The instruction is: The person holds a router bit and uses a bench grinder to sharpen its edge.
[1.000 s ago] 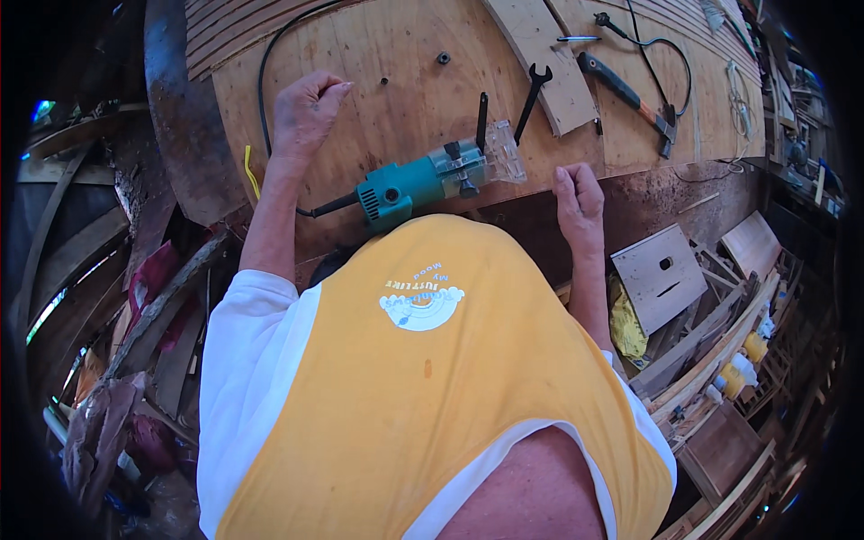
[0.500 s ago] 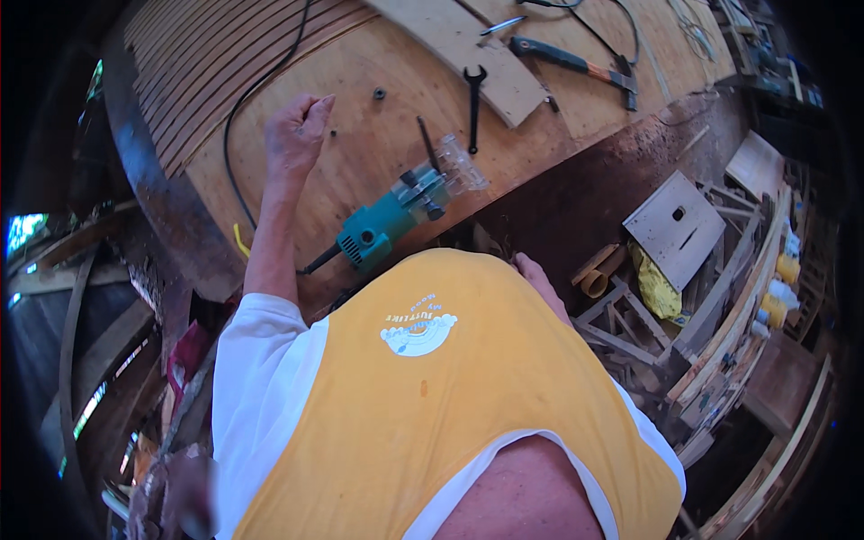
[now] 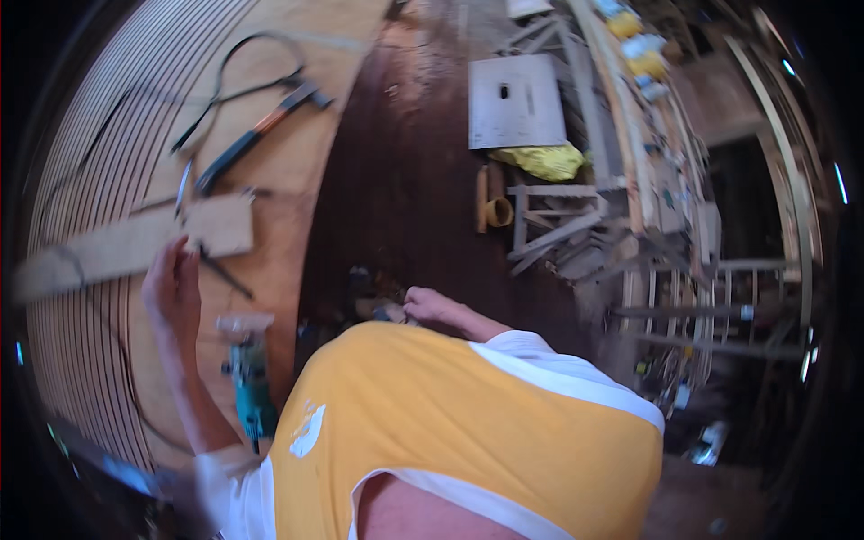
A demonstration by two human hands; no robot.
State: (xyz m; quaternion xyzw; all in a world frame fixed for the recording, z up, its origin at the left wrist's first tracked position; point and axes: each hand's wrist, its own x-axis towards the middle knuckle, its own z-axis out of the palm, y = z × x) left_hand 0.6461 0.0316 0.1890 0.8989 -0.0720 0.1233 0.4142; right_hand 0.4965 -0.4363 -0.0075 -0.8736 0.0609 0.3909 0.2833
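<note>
My left hand [image 3: 173,292] is over the workbench [image 3: 301,171], fingers curled together by the near edge of a pale wooden board [image 3: 229,225]. What they hold, if anything, I cannot make out. Beside the fingertips lies a dark open-end wrench [image 3: 227,274], partly covered by the hand. A teal trim router [image 3: 256,405] with a clear base rests on the bench between my left forearm and my body. My right hand [image 3: 432,306] is low in front of my shirt, off the bench, its fingers closed; their contents are hidden.
A hammer [image 3: 256,139], a pen [image 3: 184,187] and a black cable [image 3: 219,85] lie farther up the bench. Grooved wooden slats [image 3: 108,135] cover its left side. Across the dark floor [image 3: 396,189] are a white panel [image 3: 513,103], a yellow bag [image 3: 549,162] and wooden frames [image 3: 562,216].
My view has swung to the right, so the bench now sits at the left. My left hand has moved from the bare bench top to the board and wrench. More of my right arm shows.
</note>
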